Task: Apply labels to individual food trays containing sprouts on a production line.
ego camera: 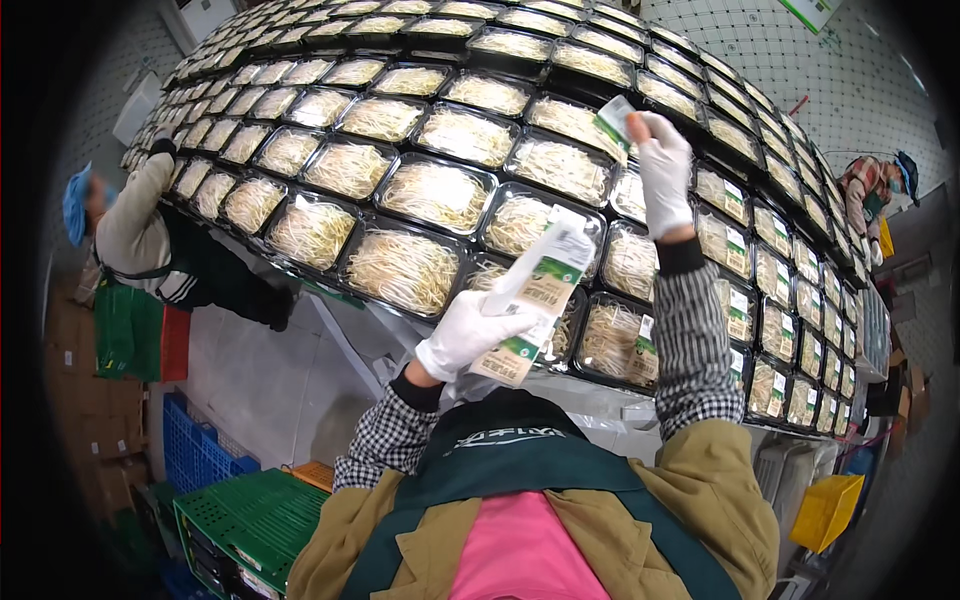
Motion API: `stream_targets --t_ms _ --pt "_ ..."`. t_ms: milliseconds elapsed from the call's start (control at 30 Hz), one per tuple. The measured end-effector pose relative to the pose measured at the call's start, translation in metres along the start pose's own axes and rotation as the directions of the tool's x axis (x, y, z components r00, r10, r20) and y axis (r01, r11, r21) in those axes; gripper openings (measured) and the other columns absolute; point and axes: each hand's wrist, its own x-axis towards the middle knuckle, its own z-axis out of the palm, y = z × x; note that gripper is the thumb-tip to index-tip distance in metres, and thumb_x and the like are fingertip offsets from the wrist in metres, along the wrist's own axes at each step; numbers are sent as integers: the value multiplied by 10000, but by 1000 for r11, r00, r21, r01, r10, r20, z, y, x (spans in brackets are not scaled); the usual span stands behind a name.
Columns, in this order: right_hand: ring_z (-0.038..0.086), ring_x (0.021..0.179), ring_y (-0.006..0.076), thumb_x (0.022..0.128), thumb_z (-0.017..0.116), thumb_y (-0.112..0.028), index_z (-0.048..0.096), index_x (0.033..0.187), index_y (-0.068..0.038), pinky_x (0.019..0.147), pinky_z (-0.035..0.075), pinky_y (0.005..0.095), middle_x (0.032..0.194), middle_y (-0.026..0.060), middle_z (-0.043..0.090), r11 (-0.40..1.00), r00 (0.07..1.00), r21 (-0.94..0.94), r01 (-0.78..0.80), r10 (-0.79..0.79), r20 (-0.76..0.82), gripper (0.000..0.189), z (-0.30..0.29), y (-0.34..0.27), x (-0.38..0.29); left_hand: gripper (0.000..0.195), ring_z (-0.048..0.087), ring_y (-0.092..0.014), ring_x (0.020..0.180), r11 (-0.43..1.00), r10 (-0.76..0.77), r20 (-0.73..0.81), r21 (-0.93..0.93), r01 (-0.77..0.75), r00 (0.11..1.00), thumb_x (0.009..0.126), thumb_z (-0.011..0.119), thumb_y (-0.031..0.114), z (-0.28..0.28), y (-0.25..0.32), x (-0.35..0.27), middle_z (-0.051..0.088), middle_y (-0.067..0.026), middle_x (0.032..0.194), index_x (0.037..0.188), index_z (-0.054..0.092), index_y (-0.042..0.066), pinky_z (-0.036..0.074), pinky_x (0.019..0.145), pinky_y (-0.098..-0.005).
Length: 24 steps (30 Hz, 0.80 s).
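My left hand (476, 334), in a white glove, grips a strip of printed green-and-tan labels (546, 289) above the near edge of the packed trays. Pinched in the fingers of my gloved right hand (634, 124) is a single label (616, 124), held over the trays farther from me. Black plastic trays of bean sprouts (405, 270) stand in close rows under both hands. Trays to the right (769, 386) bear labels like these; those to the left show none. The strip hides parts of the trays beneath it.
A co-worker (150, 225) in a blue cap reaches over the trays at the left. Another person (874, 191) stands at the far right. Green crates (247, 517), a blue crate (199, 442) and a yellow container (825, 510) are on the floor around me.
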Motion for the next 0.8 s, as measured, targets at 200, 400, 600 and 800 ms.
stream_targets --t_ms 200,400,600,800 --pt "612 963 336 804 697 -421 657 1026 -94 869 452 403 998 155 668 450 932 -863 232 151 329 398 21 100 -1 308 662 -119 843 993 73 -160 -81 -87 984 857 679 77 -19 1 -25 698 -91 987 1120 630 -74 538 737 -247" --pt "381 1291 410 802 648 -553 578 1244 -88 1050 294 518 1374 208 462 321 819 -813 485 159 552 646 10 85 -1 293 666 -128 862 984 81 -196 -142 -110 977 874 668 79 -18 1 -12 692 -108 1017 1121 631 -74 543 750 -249" --pt "525 1153 185 880 656 -314 594 1231 -64 975 427 329 1253 136 564 972 669 -34 -231 184 720 435 18 15 -33 313 666 -133 859 979 115 -236 -141 -151 965 864 682 89 -19 -5 20 691 -109 1005 1127 630 -73 539 743 -248" --pt "630 766 90 801 737 -36 691 976 -29 705 516 260 855 45 700 993 895 109 -41 -12 445 181 39 -30 -80 241 630 -91 801 787 608 -510 291 -543 608 863 697 118 -4 34 57 694 -69 923 1039 668 -44 510 693 -229"
